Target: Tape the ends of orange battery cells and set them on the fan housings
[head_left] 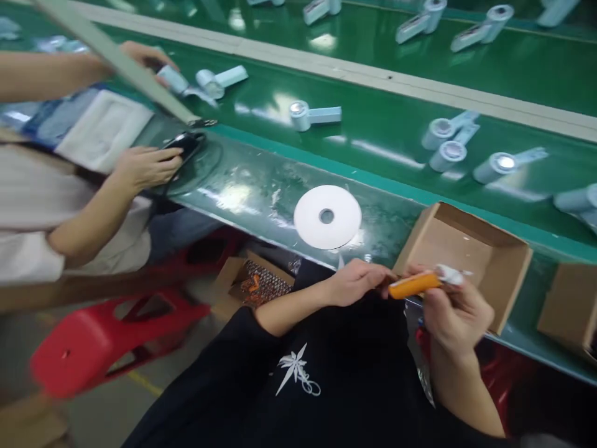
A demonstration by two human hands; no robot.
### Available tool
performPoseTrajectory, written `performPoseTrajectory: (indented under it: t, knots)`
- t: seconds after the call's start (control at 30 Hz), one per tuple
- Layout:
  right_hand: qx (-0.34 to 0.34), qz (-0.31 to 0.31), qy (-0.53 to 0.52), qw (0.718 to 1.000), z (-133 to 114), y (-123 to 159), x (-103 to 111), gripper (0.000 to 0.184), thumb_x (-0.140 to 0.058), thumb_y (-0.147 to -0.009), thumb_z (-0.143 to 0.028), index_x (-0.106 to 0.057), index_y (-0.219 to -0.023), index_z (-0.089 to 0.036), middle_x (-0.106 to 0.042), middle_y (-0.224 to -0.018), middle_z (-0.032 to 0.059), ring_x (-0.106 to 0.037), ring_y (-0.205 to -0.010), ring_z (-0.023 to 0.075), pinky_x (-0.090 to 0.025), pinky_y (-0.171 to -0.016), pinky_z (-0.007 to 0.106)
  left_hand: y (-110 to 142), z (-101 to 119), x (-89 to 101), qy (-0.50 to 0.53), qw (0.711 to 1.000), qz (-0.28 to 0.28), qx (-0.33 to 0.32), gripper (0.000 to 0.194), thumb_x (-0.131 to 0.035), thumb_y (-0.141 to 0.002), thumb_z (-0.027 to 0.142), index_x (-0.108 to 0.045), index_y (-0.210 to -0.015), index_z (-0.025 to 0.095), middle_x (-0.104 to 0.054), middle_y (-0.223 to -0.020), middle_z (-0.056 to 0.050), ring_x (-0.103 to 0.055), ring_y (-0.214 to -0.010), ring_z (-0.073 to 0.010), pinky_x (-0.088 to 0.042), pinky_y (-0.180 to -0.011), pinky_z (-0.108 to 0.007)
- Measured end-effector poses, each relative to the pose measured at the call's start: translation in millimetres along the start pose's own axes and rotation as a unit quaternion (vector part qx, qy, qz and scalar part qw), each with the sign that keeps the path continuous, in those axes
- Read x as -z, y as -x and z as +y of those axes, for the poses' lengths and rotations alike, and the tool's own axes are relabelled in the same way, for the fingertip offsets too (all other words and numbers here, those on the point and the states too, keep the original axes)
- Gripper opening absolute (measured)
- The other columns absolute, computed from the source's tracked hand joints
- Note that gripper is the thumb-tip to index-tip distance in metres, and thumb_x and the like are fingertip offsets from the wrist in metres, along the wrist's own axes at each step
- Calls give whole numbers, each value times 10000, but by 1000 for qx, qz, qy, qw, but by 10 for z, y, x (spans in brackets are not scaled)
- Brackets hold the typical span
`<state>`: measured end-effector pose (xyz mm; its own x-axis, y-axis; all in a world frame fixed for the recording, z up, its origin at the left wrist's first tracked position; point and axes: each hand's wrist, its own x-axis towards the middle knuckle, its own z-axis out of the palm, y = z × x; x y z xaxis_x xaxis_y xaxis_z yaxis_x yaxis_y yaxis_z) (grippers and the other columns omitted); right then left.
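In front of my chest, my right hand is closed around an orange cylinder that looks like a battery cell. Something white sits at its right end, between my fingers. My left hand is closed in a pinch just off the cylinder's left end; whatever is between its fingertips is too small and blurred to name. Behind my right hand an open cardboard box stands on the bench edge. A flat white disc with a centre hole, like a label roll, lies beyond my left hand.
Light-blue handheld devices lie along the green conveyor. On the left a co-worker's hands touch a black object and a blue device. Below are a red stool and a carton with orange pieces. Another box stands right.
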<state>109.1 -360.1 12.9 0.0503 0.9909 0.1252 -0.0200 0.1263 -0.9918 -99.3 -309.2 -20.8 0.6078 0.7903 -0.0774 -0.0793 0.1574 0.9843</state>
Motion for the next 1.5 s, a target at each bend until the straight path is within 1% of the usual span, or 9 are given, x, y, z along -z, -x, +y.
performPoseTrajectory:
  t: [0.13, 0.23, 0.3, 0.57, 0.7, 0.83, 1.13, 1.33, 1.5]
  knots:
    - [30, 120, 39, 992, -56, -84, 78, 253, -786, -966, -296, -805, -1210, -360, -823, -1138, 50, -822, -1000, 353, -706, -877, 672, 205, 44, 738, -403, 907, 106, -52, 565, -793, -901, 670, -772, -1257, 231, -767, -1247, -144, -608, -1304, -351, -383, -1218, -537]
    - [25, 94, 79, 992, -47, -172, 142, 258, -780, -964, -335, -788, -1208, -419, -810, -1157, 48, -807, -1067, 385, -671, -924, 740, 360, 51, 1165, -548, 832, 89, 12, 802, -917, -827, 487, -614, -1518, 215, -591, -1585, -175, -381, -1540, -450, -202, -1301, -659]
    - [43, 56, 77, 995, -49, -225, 178, 279, -766, -981, -352, -756, -1244, -445, -822, -1121, 44, -809, -1069, 381, -668, -956, 736, 379, 74, 1276, -594, 800, 70, 53, 873, -927, -815, 416, -550, -1577, 217, -527, -1645, -184, -297, -1573, -499, -147, -1287, -725]
    - [51, -25, 101, 993, -319, -438, 297, 283, -729, -1046, -319, -665, -1321, -323, -834, -1213, 60, -823, -1091, 284, -723, -924, 471, 543, 383, 1032, -640, 765, 43, -54, 577, -679, -993, 293, -563, -1556, 239, -629, -1533, -152, -428, -1464, -451, -205, -1276, -769]
    - [17, -65, 170, 983, -401, -561, 350, 309, -731, -1044, -371, -688, -1347, -329, -829, -1242, 42, -818, -1107, 261, -696, -975, 433, 646, 424, 985, -653, 748, 3, -117, 601, -576, -1003, 179, -512, -1600, 171, -627, -1500, -182, -444, -1445, -440, -403, -1221, -680]
    - [1, -100, 246, 964, -421, -662, 343, 302, -693, -1052, -392, -720, -1335, -292, -848, -1152, 39, -821, -1062, 257, -686, -926, 397, 660, 436, 930, -653, 731, -15, -198, 703, -579, -969, 73, -469, -1639, 254, -690, -1410, -124, -477, -1439, -399, -478, -1190, -625]
    - [-32, -196, 300, 933, -299, -723, 271, 287, -639, -1074, -418, -761, -1268, -245, -853, -1091, 53, -816, -898, 231, -611, -726, 295, 569, 552, 824, -686, 673, -58, -270, 663, -566, -887, -85, -597, -1507, 147, -736, -1372, -76, -519, -1387, -330, -519, -1184, -476]
    - [-45, -28, 135, 989, -92, -588, 174, 347, -799, -970, -474, -797, -1245, -263, -856, -1109, 40, -827, -1041, 271, -694, -914, 400, 501, 508, 718, -673, 675, -14, -301, 560, -657, -920, -42, -640, -1452, 134, -757, -1325, -81, -530, -1351, -309, -507, -1176, -462]
    - [-19, 120, 56, 991, -4, -511, 71, 349, -823, -959, -450, -803, -1264, -281, -850, -1154, 39, -818, -1105, 272, -684, -1022, 458, 450, 453, 574, -657, 683, 38, -318, 543, -751, -942, 39, -662, -1455, 190, -792, -1253, -50, -551, -1216, -282, -535, -1032, -420]
